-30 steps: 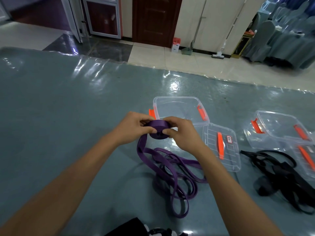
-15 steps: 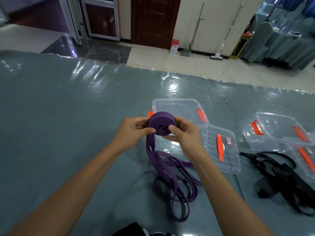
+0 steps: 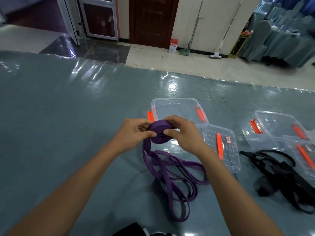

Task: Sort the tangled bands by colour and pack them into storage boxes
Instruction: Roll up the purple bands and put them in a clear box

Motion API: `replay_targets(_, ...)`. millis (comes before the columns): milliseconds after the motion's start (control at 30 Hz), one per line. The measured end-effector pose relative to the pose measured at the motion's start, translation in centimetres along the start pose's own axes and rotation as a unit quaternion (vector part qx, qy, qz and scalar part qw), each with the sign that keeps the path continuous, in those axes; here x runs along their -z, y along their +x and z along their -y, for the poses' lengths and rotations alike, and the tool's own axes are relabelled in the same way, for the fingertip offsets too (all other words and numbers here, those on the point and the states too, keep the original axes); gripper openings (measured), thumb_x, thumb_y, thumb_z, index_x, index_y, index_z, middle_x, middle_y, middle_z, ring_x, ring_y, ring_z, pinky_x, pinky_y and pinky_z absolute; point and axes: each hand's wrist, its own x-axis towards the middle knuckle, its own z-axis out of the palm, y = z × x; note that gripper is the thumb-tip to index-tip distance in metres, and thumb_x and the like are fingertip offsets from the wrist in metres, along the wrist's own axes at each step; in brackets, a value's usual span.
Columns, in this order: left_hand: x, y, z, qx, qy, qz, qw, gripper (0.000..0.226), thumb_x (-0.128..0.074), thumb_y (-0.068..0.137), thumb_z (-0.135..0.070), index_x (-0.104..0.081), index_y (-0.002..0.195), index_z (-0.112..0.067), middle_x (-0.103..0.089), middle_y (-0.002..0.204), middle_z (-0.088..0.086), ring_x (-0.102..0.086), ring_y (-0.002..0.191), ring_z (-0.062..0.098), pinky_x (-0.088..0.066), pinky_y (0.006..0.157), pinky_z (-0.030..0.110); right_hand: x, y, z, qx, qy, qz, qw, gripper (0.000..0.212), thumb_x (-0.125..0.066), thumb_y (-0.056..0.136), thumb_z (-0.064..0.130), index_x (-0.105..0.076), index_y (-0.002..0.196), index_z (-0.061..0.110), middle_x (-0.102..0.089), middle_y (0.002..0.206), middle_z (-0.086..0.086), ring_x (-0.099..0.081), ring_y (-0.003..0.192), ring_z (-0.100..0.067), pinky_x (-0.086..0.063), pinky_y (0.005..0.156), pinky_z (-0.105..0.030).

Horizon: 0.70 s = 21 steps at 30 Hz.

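A grey-blue table (image 3: 59, 133) under a glossy, wrinkled clear sheet fills the view. Beyond it lie pale floor tiles, a dark wooden door (image 3: 151, 21), a glazed metal-framed door (image 3: 98, 17), a dustpan (image 3: 185, 51) and mop (image 3: 215, 56) leaning on a cream wall, and cloth-covered chairs (image 3: 276, 34) at far right.

Both hands hold a tightly wound roll (image 3: 160, 133) of flat purple band above the table, just in front of a clear box (image 3: 177, 108) with orange latches. The left hand (image 3: 133, 133) curls round the roll's left side, thumb pressed on its face; the right hand (image 3: 184, 133) pinches the right side between thumb and curled fingers. The unrolled band (image 3: 170, 176) hangs from the roll and lies in loose, matte loops on the table.

A ribbed clear lid (image 3: 221, 147) with an orange handle lies right of the hands. Farther right stands a second box (image 3: 276, 128), another lid (image 3: 305, 155) leaning on it, beside a tangle of black bands (image 3: 281, 181).
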Motion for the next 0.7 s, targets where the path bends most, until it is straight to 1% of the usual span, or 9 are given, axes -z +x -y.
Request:
replay_targets(67, -0.2, -0.2, -0.1, 0.010, -0.032, -0.005, 0.999, 0.030, -0.085, 0.077, -0.005, -0.078, 0.104, -0.015, -0.079, 0.092, -0.002, -0.075, 0.087, 0.018, -0.059, 0.085, 0.029, 0.3, 0.0, 0.0, -0.009, 0.057, -0.005, 0.998, 0.030, -0.072, 0.086, 0.000, -0.069, 0.113, 0.013, -0.074, 0.103, 0.000, -0.069, 0.097, -0.013, -0.057, 0.084, -0.024)
replay_targets(167, -0.2, -0.3, 0.0, 0.032, -0.073, 0.014, 0.997, 0.032, -0.083, 0.077, -0.003, -0.077, 0.107, -0.013, -0.079, 0.097, 0.000, -0.075, 0.091, 0.018, -0.058, 0.088, 0.028, 0.6, 0.0, -0.3, -0.036, 0.124, -0.005, 0.992, 0.033, -0.069, 0.087, -0.004, -0.068, 0.116, 0.010, -0.074, 0.105, -0.007, -0.070, 0.100, -0.023, -0.062, 0.075, -0.035)
replay_targets(267, 0.1, 0.0, -0.1, 0.039, -0.073, 0.027, 0.996, 0.032, -0.084, 0.077, -0.004, -0.077, 0.104, -0.021, -0.079, 0.097, -0.002, -0.075, 0.092, 0.017, -0.058, 0.089, 0.028, 0.4, -0.2, -0.1, -0.056, 0.182, -0.016, 0.982, 0.034, -0.068, 0.087, -0.006, -0.066, 0.119, 0.007, -0.072, 0.109, -0.014, -0.069, 0.102, -0.031, -0.063, 0.073, -0.037)
replay_targets(367, 0.3, 0.7, -0.6, 0.028, -0.062, -0.004, 0.998, 0.032, -0.083, 0.078, -0.003, -0.076, 0.100, -0.025, -0.079, 0.094, -0.007, -0.075, 0.090, 0.011, -0.056, 0.087, 0.023, 0.1, -0.2, 0.5, -0.052, 0.228, -0.050, 0.971, 0.035, -0.069, 0.088, -0.004, -0.065, 0.120, 0.009, -0.072, 0.111, -0.014, -0.070, 0.102, -0.029, -0.062, 0.077, -0.036)
replay_targets(467, 0.7, 1.5, -1.2, 0.009, -0.078, -0.058, 0.995, 0.032, -0.081, 0.080, -0.002, -0.075, 0.102, -0.024, -0.079, 0.094, -0.010, -0.075, 0.092, 0.009, -0.056, 0.088, 0.021, -0.1, 0.1, 0.6, -0.054, 0.320, -0.127, 0.937, 0.037, -0.065, 0.094, 0.005, -0.060, 0.130, 0.012, -0.069, 0.121, -0.006, -0.069, 0.109, -0.019, -0.061, 0.083, -0.035)
replay_targets(533, 0.9, 2.1, -1.7, -0.001, -0.095, -0.082, 0.992, 0.032, -0.080, 0.081, -0.002, -0.074, 0.101, -0.027, -0.078, 0.094, -0.012, -0.075, 0.092, 0.009, -0.057, 0.089, 0.022, -0.6, 0.3, -0.4, -0.085, 0.350, -0.172, 0.917, 0.032, -0.063, 0.095, 0.005, -0.062, 0.127, 0.011, -0.070, 0.119, -0.006, -0.070, 0.107, -0.021, -0.061, 0.083, -0.039)
replay_targets(567, 1.0, 2.4, -1.9, -0.007, -0.102, -0.092, 0.991, 0.033, -0.079, 0.082, -0.002, -0.074, 0.101, -0.028, -0.078, 0.094, -0.013, -0.074, 0.092, 0.009, -0.057, 0.089, 0.023, -1.2, 0.3, -1.2, -0.106, 0.340, -0.171, 0.918, 0.030, -0.062, 0.095, 0.003, -0.063, 0.124, 0.011, -0.071, 0.117, -0.007, -0.069, 0.107, -0.024, -0.061, 0.084, -0.041)
replay_targets(633, 1.1, 3.0, -2.3, -0.015, -0.113, -0.107, 0.988, 0.032, -0.079, 0.082, -0.001, -0.074, 0.100, -0.028, -0.078, 0.093, -0.014, -0.074, 0.091, 0.008, -0.056, 0.088, 0.024, -2.8, 0.2, -3.1, -0.137, 0.265, -0.123, 0.946, 0.032, -0.060, 0.094, -0.001, -0.065, 0.122, 0.013, -0.072, 0.117, -0.005, -0.067, 0.113, -0.026, -0.058, 0.091, -0.044)
replay_targets(700, 1.1, 3.6, -2.7, -0.019, -0.122, -0.117, 0.985, 0.031, -0.078, 0.082, -0.002, -0.074, 0.101, -0.026, -0.078, 0.092, -0.013, -0.074, 0.091, 0.008, -0.056, 0.087, 0.024, -4.3, 0.2, -4.7, -0.136, 0.161, -0.055, 0.976, 0.041, -0.061, 0.092, 0.000, -0.063, 0.128, 0.019, -0.069, 0.123, 0.001, -0.063, 0.119, -0.019, -0.052, 0.101, -0.041)
